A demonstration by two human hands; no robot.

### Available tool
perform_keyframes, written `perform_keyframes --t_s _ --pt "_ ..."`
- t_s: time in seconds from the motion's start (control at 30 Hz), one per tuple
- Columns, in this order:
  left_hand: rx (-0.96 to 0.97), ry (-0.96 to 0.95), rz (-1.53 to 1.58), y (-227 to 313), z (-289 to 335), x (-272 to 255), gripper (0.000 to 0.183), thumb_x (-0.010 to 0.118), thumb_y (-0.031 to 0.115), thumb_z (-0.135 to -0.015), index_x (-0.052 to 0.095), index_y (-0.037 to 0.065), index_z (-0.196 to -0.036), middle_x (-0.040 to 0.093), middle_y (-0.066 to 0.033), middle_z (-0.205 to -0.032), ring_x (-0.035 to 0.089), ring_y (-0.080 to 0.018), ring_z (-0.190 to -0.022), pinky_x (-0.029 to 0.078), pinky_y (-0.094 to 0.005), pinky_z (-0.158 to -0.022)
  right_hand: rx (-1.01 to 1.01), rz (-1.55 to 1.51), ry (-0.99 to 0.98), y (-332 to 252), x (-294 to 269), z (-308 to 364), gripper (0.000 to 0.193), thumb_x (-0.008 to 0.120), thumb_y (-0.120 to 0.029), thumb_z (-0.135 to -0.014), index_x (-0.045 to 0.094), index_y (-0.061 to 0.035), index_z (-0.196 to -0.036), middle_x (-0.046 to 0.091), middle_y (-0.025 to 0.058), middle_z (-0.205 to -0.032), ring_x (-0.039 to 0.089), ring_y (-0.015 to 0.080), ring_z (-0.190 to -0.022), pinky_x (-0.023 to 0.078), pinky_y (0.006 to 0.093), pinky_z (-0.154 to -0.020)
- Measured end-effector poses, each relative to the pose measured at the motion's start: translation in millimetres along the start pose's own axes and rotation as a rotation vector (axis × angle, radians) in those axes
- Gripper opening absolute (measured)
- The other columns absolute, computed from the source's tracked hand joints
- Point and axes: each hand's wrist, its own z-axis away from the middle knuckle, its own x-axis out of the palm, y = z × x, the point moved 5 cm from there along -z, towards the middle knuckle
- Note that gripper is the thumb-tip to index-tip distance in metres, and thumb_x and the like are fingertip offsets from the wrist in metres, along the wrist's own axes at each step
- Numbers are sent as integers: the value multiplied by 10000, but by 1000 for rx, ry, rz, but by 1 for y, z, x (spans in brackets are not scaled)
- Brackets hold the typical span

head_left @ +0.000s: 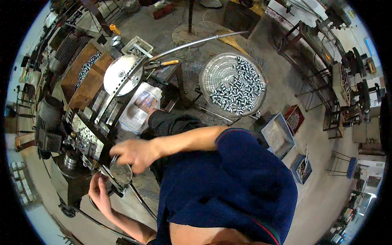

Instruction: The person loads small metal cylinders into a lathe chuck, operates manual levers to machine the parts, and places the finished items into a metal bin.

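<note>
My right hand (138, 154) is smeared by motion above a round metal disc (121, 173) at the machine's near side, its fingers bent downward. Whether it grips anything is not clear. Lower left, my left hand (100, 193) is at the machine's edge beside a narrow metal bar (107, 174). Its thumb and fingertips come close together, and anything small between them is too hard to make out. Just beyond both hands lies the machine's metal bed (87, 134), strewn with small bright bits. A cylindrical metal part (70, 160) stands left of the bar.
A perforated round pan (210, 73) holds many small shiny metal pieces. Newspaper (139, 110) lies near a large pale disc (118, 75) and a yellow-handled tool (169, 63). A wooden box (83, 87) holds chain-like metal. A long rod (196, 42) arches overhead. Bins (277, 136) stand right.
</note>
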Motion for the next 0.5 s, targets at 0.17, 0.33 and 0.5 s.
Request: perform_keyframes --t_s 0.17,0.33,0.5 --pt "-16 -127 210 -8 -12 33 336 503 243 -931 571 -84 -973 587 -35 -854 479 -87 -791 398 -236 -736 -3 44 1 -22 24 -26 300 601 -100 -472 582 63 -723 505 226 -1035 512 352 -891 464 405 -722" --pt "-6 5 147 -8 -5 45 343 518 250 -926 519 -24 -720 459 37 -652 348 -50 -636 265 -225 -542 30 87 24 -17 35 -23 221 610 -164 -474 580 20 -593 505 166 -889 512 314 -841 461 386 -687" --pt "-70 139 160 -14 1 43 357 542 231 -904 447 13 -639 360 62 -578 282 -38 -571 184 -259 -481 6 48 11 -10 37 -27 181 603 -194 -515 549 -21 -523 515 136 -783 521 304 -796 455 395 -644"
